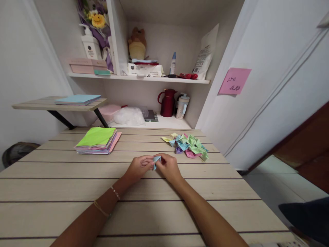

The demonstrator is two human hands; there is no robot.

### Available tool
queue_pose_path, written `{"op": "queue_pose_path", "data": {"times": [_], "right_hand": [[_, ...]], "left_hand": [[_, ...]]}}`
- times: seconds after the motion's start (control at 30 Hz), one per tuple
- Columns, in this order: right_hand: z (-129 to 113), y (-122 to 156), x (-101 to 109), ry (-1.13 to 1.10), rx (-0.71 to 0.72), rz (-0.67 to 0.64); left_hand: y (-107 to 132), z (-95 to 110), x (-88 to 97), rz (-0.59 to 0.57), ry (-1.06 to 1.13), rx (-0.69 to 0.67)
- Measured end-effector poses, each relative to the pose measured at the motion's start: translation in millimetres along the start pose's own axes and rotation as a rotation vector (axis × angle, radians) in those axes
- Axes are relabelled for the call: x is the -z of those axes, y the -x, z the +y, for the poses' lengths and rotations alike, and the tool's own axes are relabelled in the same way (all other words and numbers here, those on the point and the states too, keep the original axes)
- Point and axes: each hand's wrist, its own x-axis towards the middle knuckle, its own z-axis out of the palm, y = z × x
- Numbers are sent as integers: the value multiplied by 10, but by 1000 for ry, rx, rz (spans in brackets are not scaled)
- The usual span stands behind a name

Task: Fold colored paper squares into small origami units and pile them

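Between my two hands is a small piece of folded light-blue paper [157,159], held just over the middle of the table. My left hand [141,166] pinches its left side, thumb and fingers together. On the other side, my right hand [167,164] grips the paper's right edge, with the fingertips partly hidden behind it. To the right lies a heap of folded paper pieces [190,143] in green, blue, yellow, pink and purple. A stack of coloured paper sheets [97,139], bright green on top, sits to the left.
A small raised shelf [38,103] carrying blue paper [77,99] stands at the back left of the slatted table [144,212]. Behind are a dark red jug [168,103], a cup [182,107] and a plastic bag [129,116]. A pink note [234,81] sticks to the right wall.
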Motion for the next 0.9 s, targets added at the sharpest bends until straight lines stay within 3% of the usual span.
{"op": "queue_pose_path", "data": {"times": [0.2, 0.33, 0.43, 0.6, 0.9], "right_hand": [[12, -7, -7, 12, 19, -21], [12, 18, -48, -98, -27, -37], [5, 19, -48, -195, -62, -28], [27, -22, -11, -215, 0, -5], [65, -45, -15, -347, -15, -60]], "left_hand": [[44, 58, -19, 3, -98, -68], [53, 76, -31, 56, -83, -87], [11, 63, -15, 103, 61, -44], [-31, 101, 37, 152, 252, 79], [-54, 99, 87, 131, 239, 108]]}}
